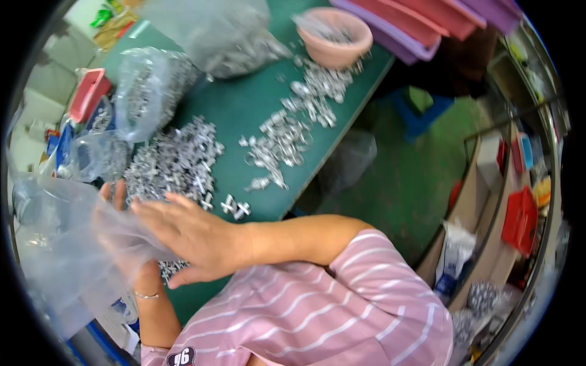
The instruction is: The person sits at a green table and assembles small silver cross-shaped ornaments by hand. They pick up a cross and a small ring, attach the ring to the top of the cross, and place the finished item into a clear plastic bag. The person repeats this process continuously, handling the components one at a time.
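A clear plastic bag (pixel 73 250) spreads over the left side, with its film between and over my hands. My right hand (pixel 204 235) reaches across to the left, fingers stretched out and thumb apart, against the bag's edge. My left hand (pixel 116 194) is upright behind the film, its fingertips extended; the film hides and blurs much of its palm. Just beyond my hands lies a heap of small silvery metal pieces (pixel 177 155). A few cross-shaped pieces (pixel 235 207) lie apart, to the right of the heap.
Silvery ring-like parts (pixel 281 140) trail along the right edge of the green table (pixel 229 140) toward a pink bowl (pixel 336 46). Filled clear bags (pixel 152 91) stand at the back left. Pink and purple bins (pixel 403 24) are at the top. Shelves (pixel 482 201) line the right side.
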{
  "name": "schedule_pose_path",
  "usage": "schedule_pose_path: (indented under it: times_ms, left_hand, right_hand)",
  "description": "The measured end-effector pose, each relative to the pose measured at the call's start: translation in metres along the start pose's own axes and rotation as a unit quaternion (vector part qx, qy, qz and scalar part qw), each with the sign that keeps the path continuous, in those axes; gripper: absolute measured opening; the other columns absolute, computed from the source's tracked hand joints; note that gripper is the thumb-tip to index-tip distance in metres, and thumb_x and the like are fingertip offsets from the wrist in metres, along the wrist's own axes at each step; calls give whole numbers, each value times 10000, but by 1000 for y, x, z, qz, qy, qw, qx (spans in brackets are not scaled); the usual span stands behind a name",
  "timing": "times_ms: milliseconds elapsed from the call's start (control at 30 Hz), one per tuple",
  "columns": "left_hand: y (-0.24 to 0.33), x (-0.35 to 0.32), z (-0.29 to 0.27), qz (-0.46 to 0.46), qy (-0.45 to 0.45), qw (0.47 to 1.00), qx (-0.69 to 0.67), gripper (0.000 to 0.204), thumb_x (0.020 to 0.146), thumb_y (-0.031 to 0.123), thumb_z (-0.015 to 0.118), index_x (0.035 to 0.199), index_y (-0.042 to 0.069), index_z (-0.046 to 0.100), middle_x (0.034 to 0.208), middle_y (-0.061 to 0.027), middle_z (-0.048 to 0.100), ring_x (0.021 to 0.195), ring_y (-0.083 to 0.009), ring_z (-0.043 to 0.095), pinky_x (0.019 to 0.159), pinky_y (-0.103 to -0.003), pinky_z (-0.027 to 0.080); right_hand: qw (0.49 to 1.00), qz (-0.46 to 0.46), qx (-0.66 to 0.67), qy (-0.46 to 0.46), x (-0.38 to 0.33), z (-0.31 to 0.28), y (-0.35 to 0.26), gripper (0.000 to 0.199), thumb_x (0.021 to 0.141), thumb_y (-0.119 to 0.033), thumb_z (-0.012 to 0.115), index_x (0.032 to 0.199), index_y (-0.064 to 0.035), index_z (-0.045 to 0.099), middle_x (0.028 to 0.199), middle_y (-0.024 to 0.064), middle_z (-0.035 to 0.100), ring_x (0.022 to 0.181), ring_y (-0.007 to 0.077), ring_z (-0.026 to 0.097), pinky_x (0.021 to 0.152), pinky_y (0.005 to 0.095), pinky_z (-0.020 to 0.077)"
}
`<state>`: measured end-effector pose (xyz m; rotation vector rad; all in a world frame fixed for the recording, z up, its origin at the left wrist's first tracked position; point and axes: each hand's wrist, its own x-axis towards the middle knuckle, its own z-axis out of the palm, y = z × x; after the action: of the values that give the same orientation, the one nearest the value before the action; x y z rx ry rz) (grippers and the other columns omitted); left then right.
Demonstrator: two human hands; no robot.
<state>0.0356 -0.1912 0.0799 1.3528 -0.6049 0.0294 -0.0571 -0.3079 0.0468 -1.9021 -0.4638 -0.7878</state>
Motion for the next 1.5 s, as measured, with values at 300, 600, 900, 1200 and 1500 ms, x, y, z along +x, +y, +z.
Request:
schedule_pose_path:
  times_ms: [300, 600, 900, 1200, 1500]
  left_hand:
    - [-33, -14, -10, -11, 53, 996, 74, 266, 835, 118, 636, 1037, -5, 516, 872, -81, 590, 751, -155, 586, 697, -274, 471]
    - [-39, -3, -9, -59, -208, 959, 183, 775, 622, -27, 700, 1292, 48, 318, 960, -77, 538, 853, -165, 556, 791, -302, 475]
    - [-21, 12, 2, -82, -293, 953, 5, 858, 620, 192, 799, 1315, 23, 325, 1145, -130, 519, 1040, -245, 537, 910, -367, 431]
    - [-35, 11, -12, 29, -321, 940, 114, 852, 610, 195, 793, 1300, -16, 340, 1179, -172, 505, 1068, -304, 532, 931, -390, 414]
    - [-34, 10, -16, 41, -310, 939, 142, 699, 663, 185, 754, 1234, -27, 413, 1113, -168, 552, 994, -308, 575, 898, -378, 438]
  right_hand:
    - [851, -139, -471, 186, 140, -172, 57, 611, 657, -255, 748, 1141, 14, 491, 1078, 190, 552, 1073, 357, 482, 952, 427, 347]
    - [814, -52, -558, -155, 62, -171, 114, 334, 695, -68, 528, 1017, -116, 604, 750, 43, 581, 726, 226, 589, 665, 381, 422]
    - [888, 168, -396, -162, 75, -187, 93, 543, 853, -427, 554, 1245, -57, 484, 1365, 240, 341, 1234, 400, 365, 1023, 410, 309]
    - [898, 355, -48, 256, 174, -250, 116, 251, 842, -238, 562, 870, 6, 615, 787, 75, 621, 614, 183, 576, 609, 346, 493]
    - [862, 270, 122, 411, 259, -279, 142, 194, 842, -33, 517, 1007, 68, 528, 949, 167, 593, 788, 296, 626, 657, 476, 536]
